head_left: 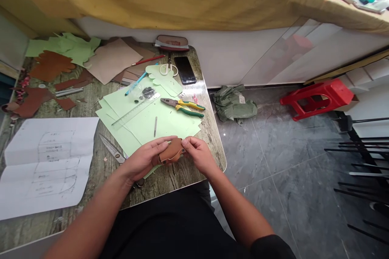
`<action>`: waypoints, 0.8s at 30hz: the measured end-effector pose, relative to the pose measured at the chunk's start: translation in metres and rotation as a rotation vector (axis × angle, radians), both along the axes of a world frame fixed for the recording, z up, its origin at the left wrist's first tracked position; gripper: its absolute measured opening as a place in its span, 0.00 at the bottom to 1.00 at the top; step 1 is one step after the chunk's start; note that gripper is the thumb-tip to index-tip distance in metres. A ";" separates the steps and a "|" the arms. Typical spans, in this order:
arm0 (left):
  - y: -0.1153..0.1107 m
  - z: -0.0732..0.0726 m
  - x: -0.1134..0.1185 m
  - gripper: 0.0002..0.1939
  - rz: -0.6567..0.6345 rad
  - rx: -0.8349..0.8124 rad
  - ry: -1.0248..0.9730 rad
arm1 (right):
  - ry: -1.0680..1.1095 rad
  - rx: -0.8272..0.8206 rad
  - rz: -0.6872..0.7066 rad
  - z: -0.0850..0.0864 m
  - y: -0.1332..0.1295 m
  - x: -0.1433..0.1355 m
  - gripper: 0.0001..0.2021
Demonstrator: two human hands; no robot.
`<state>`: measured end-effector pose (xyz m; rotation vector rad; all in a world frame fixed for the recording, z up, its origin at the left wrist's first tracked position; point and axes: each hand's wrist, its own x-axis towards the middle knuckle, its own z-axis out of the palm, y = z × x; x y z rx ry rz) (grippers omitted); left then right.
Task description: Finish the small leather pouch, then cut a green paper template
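A small brown leather pouch (171,152) with dark snaps along its edge is held between both hands over the table's front edge. My left hand (148,154) grips its left side, thumb on top and fingers behind. At its upper right corner, my right hand (197,151) pinches the leather between thumb and fingers. Just beyond, a thin metal rod (155,126) lies on pale green sheets (136,129). Pliers (182,106) with green and yellow handles and a clear ruler (135,109) rest there too. Large scissors (112,149) lie left of my left hand, their handles partly hidden.
A paper with a drawing (48,162) covers the table's left front. Leather scraps (51,66) fill the back left. A phone (185,69), white-handled scissors (169,69) and a pencil case (172,43) sit at the back right. A red stool (317,99) stands on the floor.
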<state>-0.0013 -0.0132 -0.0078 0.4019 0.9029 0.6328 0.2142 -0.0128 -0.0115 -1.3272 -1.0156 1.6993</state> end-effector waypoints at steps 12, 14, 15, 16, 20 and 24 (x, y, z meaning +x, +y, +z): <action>0.001 0.006 0.028 0.33 0.365 0.105 -0.049 | 0.086 -0.035 -0.081 0.001 -0.007 -0.002 0.24; 0.000 0.003 0.031 0.34 0.372 0.121 -0.040 | 0.106 -0.033 -0.089 0.002 -0.004 -0.004 0.23; -0.001 0.001 0.032 0.35 0.383 0.124 -0.033 | 0.117 -0.031 -0.089 0.003 -0.003 -0.004 0.24; -0.002 -0.002 0.032 0.37 0.394 0.124 -0.025 | 0.129 -0.031 -0.085 0.004 -0.001 -0.004 0.24; -0.004 -0.010 0.030 0.40 0.383 0.119 -0.039 | 0.166 -0.044 -0.039 0.007 0.005 -0.001 0.22; -0.002 -0.016 0.023 0.31 0.326 0.066 -0.116 | 0.180 -0.070 0.018 0.016 0.014 0.006 0.24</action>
